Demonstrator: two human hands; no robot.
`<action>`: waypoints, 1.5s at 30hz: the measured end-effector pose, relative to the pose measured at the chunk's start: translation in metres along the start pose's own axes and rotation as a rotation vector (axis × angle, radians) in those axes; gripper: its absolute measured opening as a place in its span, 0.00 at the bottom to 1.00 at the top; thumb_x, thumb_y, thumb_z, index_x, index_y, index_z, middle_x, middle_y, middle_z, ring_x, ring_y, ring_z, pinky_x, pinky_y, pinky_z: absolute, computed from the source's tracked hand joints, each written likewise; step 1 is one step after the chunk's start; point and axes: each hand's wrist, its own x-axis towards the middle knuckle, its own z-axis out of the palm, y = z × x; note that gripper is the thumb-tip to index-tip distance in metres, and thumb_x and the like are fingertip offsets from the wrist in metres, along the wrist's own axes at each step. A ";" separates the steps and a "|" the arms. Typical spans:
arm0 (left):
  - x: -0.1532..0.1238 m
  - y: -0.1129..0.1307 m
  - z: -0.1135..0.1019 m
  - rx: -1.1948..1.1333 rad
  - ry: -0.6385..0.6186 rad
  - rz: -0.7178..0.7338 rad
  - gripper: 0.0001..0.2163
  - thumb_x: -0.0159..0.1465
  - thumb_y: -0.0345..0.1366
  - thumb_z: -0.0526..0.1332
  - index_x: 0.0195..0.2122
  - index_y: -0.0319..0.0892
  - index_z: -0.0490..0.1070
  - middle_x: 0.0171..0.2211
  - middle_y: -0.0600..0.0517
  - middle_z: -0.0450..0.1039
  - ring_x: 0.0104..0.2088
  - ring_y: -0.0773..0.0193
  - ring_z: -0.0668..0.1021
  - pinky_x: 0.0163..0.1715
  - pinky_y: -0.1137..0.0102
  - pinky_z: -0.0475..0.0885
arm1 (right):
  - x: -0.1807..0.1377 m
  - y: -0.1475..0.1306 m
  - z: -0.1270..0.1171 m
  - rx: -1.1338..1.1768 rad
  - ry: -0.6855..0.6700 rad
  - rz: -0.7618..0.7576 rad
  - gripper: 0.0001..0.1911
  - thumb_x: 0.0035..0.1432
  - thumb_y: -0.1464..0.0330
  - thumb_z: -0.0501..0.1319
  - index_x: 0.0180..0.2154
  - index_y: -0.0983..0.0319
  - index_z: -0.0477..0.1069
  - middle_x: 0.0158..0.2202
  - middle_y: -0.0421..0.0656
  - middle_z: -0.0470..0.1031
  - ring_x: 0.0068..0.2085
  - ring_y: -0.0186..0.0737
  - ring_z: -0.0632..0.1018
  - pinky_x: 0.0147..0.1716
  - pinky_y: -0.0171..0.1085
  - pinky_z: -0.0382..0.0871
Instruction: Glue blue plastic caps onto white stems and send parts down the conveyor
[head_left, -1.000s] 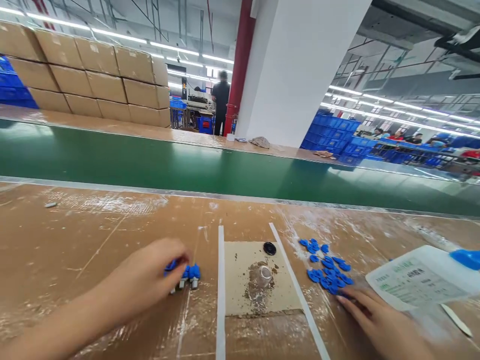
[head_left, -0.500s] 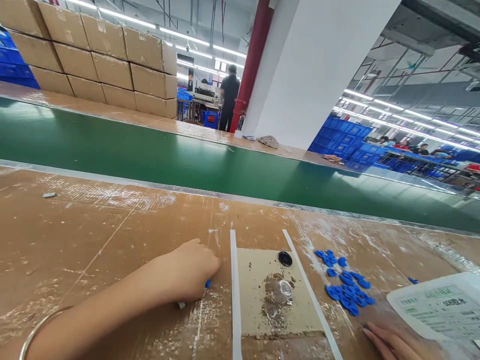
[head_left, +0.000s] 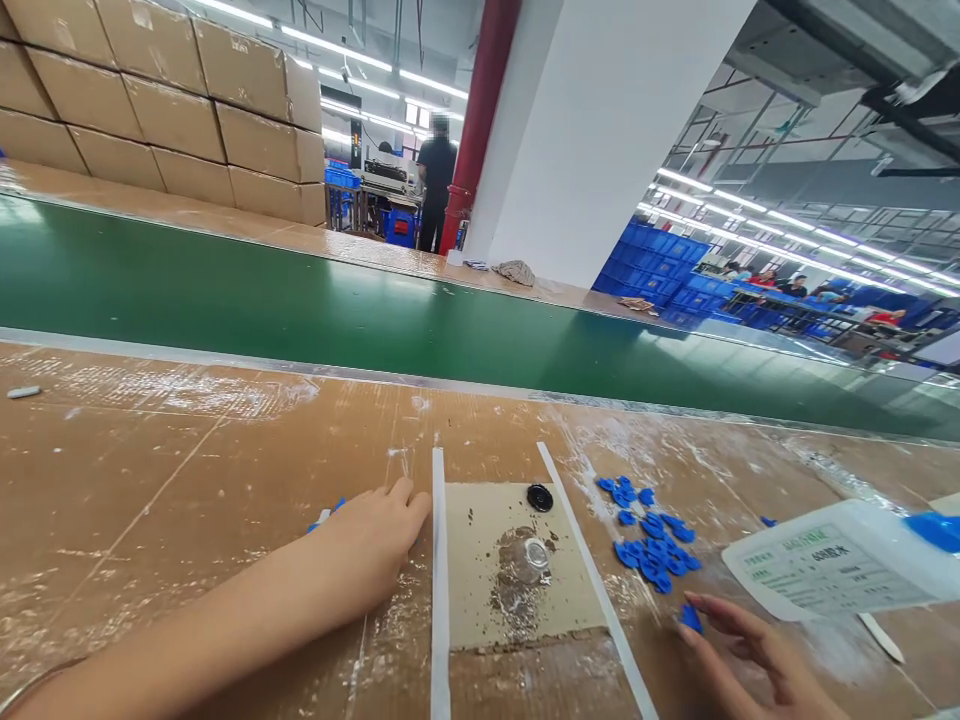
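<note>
My left hand (head_left: 375, 545) rests palm down on the brown taped table (head_left: 187, 470), curled over small blue-capped pieces; one blue and white tip (head_left: 322, 518) pokes out on its left. A white strip (head_left: 439, 560) lies just right of it. My right hand (head_left: 750, 655) is at the bottom right with its fingers spread, one fingertip touching a single blue cap (head_left: 690, 617). A loose pile of blue caps (head_left: 649, 540) lies just above that hand. Between my hands is a stained cardboard pad (head_left: 480, 600) with a black disc (head_left: 538, 497) and a clear round piece (head_left: 534, 553) on it.
A white bottle with a blue cap (head_left: 840, 565) lies on its side at the right, a white stick (head_left: 881, 637) below it. A green conveyor belt (head_left: 375, 320) runs beyond the table. Stacked cardboard boxes (head_left: 165, 110) and a standing person (head_left: 435, 180) are far behind.
My left hand slid right with the blue-capped pieces and now covers them beside the white strip. My right hand drew down from the pile, left a single cap by its fingertip, and spread its fingers.
</note>
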 end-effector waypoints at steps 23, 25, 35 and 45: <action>0.013 0.033 0.049 -1.713 -0.072 0.057 0.26 0.49 0.41 0.73 0.45 0.41 0.65 0.35 0.55 0.70 0.31 0.69 0.76 0.36 0.69 0.68 | 0.025 -0.140 0.024 1.078 -0.205 0.008 0.15 0.58 0.64 0.66 0.47 0.48 0.70 0.43 0.37 0.78 0.43 0.32 0.78 0.43 0.28 0.72; 0.012 0.037 0.053 -1.756 -0.079 0.077 0.27 0.48 0.42 0.74 0.44 0.41 0.65 0.35 0.55 0.70 0.31 0.71 0.75 0.35 0.71 0.69 | 0.019 -0.150 0.024 1.249 -0.254 0.097 0.16 0.56 0.64 0.68 0.47 0.49 0.71 0.43 0.38 0.79 0.44 0.34 0.79 0.43 0.29 0.73; 0.008 0.044 0.057 -1.786 -0.088 0.093 0.27 0.46 0.45 0.75 0.40 0.41 0.63 0.39 0.52 0.72 0.36 0.68 0.76 0.35 0.71 0.68 | -0.002 -0.170 0.035 1.383 -0.276 0.240 0.18 0.56 0.62 0.69 0.48 0.54 0.69 0.43 0.44 0.77 0.47 0.42 0.78 0.47 0.39 0.75; 0.005 0.045 0.051 -1.772 -0.087 0.050 0.22 0.51 0.44 0.71 0.40 0.42 0.63 0.36 0.53 0.72 0.36 0.66 0.76 0.37 0.68 0.69 | -0.021 -0.160 0.054 0.922 -0.113 -0.006 0.19 0.62 0.65 0.62 0.53 0.56 0.63 0.48 0.49 0.75 0.49 0.45 0.78 0.48 0.45 0.76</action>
